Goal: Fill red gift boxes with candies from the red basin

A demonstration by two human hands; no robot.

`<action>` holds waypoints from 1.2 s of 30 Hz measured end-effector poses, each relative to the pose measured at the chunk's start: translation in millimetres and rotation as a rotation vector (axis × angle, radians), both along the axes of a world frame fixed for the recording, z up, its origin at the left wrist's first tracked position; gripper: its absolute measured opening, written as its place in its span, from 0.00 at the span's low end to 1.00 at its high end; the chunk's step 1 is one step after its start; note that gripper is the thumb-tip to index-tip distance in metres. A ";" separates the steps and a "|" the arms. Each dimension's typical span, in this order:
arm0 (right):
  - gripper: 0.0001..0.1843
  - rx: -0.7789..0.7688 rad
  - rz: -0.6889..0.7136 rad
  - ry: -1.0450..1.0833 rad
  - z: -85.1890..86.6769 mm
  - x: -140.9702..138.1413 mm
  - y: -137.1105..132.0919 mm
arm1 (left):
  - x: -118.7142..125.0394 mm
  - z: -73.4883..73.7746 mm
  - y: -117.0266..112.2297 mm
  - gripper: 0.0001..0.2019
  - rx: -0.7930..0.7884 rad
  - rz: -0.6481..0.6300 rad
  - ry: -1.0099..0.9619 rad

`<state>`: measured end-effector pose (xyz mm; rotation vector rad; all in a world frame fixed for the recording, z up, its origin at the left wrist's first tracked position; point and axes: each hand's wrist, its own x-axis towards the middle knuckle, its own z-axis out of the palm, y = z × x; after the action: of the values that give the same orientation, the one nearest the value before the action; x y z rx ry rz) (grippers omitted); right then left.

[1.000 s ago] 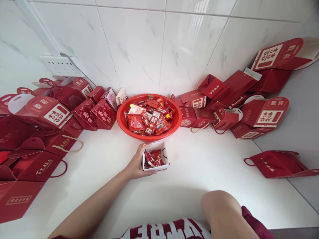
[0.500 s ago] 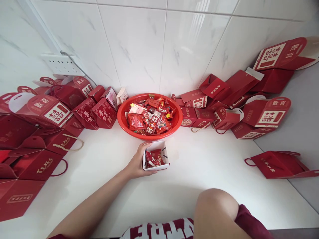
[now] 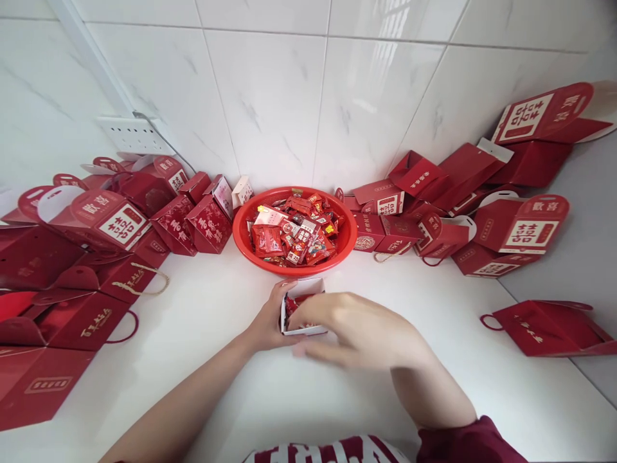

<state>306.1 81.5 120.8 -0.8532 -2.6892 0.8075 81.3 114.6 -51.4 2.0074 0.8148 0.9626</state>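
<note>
Right hand (image 3: 361,325) has just come in from lower right, now over the open box (image 3: 315,287). Means both hands are at the box, and the packets (image 3: 292,303) inside are partly hidden. Left hand (image 3: 267,325) grips the box by its left side, on the counter (image 3: 231,289) just in front of the basin (image 3: 294,271). Right is blurred, fingers bent, thumb apart; can't tell if it holds anything.

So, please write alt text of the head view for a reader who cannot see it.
A person's left hand holds a small open box with red packets inside; the right hand, blurred, covers part of its opening. Behind it, a red basket of wrapped packets stands between red cartons.
</note>
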 end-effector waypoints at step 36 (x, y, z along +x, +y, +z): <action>0.16 0.231 -0.641 0.162 -90.2 25.0 222.0 | -6.5 -2.3 -1.3 0.58 -0.033 -0.025 -0.022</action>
<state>331.0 303.5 30.5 -1.4000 -2.1052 0.3855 74.8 113.3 -53.7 1.9708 0.7863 0.9498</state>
